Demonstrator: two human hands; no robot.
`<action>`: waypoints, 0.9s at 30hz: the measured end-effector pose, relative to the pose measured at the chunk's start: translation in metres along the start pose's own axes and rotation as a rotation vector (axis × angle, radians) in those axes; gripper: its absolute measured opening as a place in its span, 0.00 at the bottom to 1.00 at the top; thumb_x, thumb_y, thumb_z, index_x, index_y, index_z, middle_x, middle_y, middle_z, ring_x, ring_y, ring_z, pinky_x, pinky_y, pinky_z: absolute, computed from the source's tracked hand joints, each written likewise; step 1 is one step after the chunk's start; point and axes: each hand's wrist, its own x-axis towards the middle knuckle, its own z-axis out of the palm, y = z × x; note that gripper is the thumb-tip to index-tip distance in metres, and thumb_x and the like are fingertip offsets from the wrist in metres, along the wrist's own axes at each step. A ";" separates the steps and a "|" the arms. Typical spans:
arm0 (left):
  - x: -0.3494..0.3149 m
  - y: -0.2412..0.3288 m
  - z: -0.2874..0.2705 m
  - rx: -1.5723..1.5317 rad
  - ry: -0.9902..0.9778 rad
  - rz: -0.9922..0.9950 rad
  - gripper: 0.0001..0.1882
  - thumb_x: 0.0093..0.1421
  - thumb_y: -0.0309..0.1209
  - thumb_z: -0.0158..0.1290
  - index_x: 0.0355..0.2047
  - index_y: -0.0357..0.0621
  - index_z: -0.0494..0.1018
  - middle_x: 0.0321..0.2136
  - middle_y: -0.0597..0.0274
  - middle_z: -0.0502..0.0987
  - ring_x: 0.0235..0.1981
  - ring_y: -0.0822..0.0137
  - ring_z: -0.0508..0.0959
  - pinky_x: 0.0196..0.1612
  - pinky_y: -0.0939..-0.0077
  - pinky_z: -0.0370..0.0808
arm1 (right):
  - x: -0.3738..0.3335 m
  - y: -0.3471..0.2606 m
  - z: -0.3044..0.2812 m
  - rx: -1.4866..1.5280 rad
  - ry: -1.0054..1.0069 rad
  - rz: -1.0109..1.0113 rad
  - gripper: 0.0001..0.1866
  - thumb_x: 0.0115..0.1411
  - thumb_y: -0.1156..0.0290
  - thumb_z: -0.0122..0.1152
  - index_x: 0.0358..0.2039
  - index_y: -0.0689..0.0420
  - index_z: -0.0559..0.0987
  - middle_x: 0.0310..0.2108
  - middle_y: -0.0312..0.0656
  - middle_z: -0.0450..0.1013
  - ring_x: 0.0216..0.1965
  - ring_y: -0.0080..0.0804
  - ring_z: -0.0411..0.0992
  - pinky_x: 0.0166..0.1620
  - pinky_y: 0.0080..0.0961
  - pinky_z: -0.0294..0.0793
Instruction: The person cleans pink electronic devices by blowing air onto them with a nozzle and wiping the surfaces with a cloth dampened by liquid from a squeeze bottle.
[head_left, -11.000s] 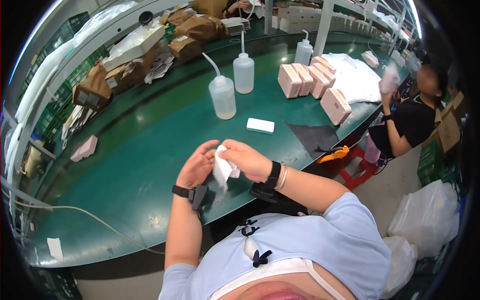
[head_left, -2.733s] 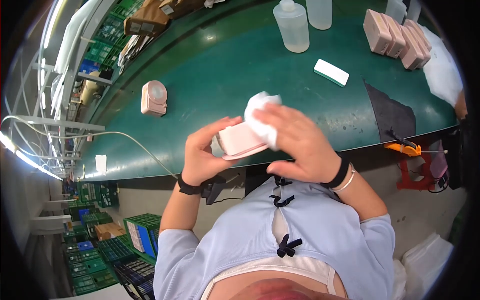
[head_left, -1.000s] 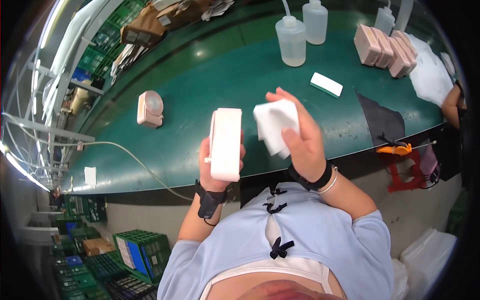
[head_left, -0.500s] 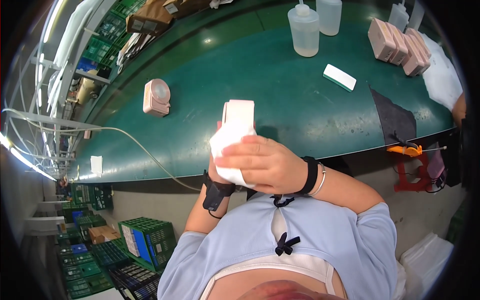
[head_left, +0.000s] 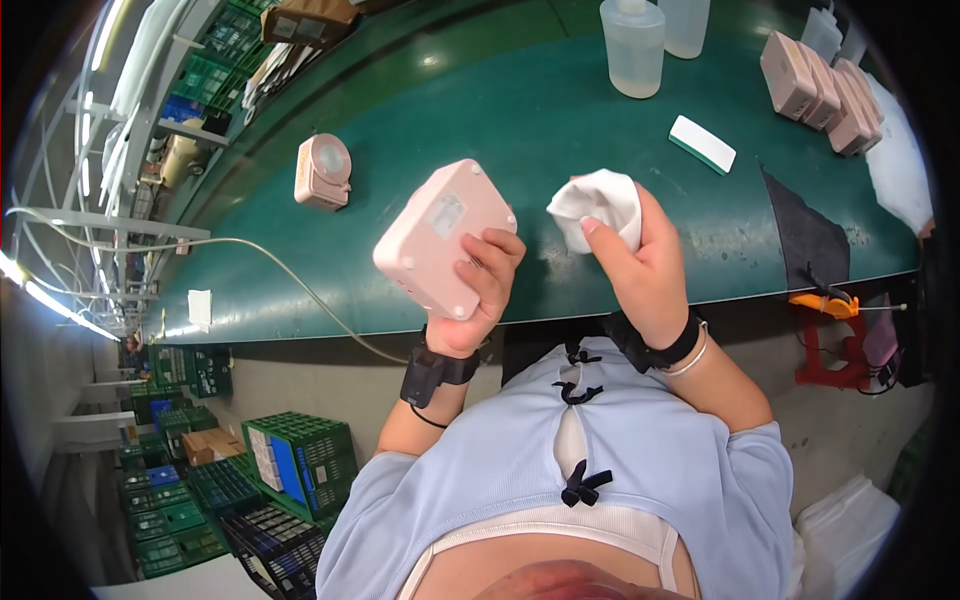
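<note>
A boxy pink plastic device point(head_left: 430, 235) is tilted up above the green table, with a pale label and small round feet on the face turned toward me. My left hand point(head_left: 484, 285) is closed round its right side and lower edge. To the right of it, my right hand point(head_left: 652, 270) pinches a crumpled white cloth point(head_left: 602, 205) between thumb and fingers. The cloth is held apart from the device. Another pink device point(head_left: 322, 172), with a round disc on its face, stands on the table farther left.
Several pink devices point(head_left: 800, 90) stand in a row at the far right. Clear squeeze bottles point(head_left: 633, 55) and a white-and-green block point(head_left: 702, 145) are on the green table point(head_left: 440, 115). A dark cloth point(head_left: 808, 225) and an orange-handled tool point(head_left: 825, 303) lie by the near edge. A pale cable point(head_left: 285, 272) crosses left.
My right hand has drawn the white cloth off the device and moved right. My left hand has raised and turned the device, showing its labelled face.
</note>
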 end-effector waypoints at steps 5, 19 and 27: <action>0.007 -0.010 0.000 -0.117 -0.077 -0.045 0.25 0.64 0.35 0.51 0.60 0.43 0.64 0.44 0.59 0.67 0.45 0.63 0.74 0.40 0.68 0.79 | 0.003 0.016 -0.001 0.061 -0.080 0.042 0.18 0.67 0.74 0.55 0.57 0.63 0.71 0.49 0.35 0.74 0.49 0.18 0.70 0.52 0.20 0.69; 0.002 -0.012 -0.008 1.115 0.105 -0.103 0.42 0.65 0.63 0.42 0.69 0.47 0.54 0.63 0.44 0.62 0.59 0.41 0.67 0.49 0.48 0.77 | -0.001 0.005 0.005 0.372 -0.135 0.242 0.22 0.66 0.69 0.60 0.58 0.61 0.69 0.50 0.36 0.73 0.52 0.22 0.70 0.56 0.23 0.69; 0.027 -0.020 -0.006 0.827 -0.020 -0.195 0.48 0.62 0.70 0.36 0.70 0.46 0.52 0.66 0.42 0.59 0.62 0.34 0.63 0.58 0.33 0.67 | 0.006 0.003 -0.004 -0.156 -0.155 -0.221 0.21 0.65 0.66 0.59 0.55 0.62 0.72 0.58 0.45 0.69 0.58 0.32 0.68 0.60 0.35 0.68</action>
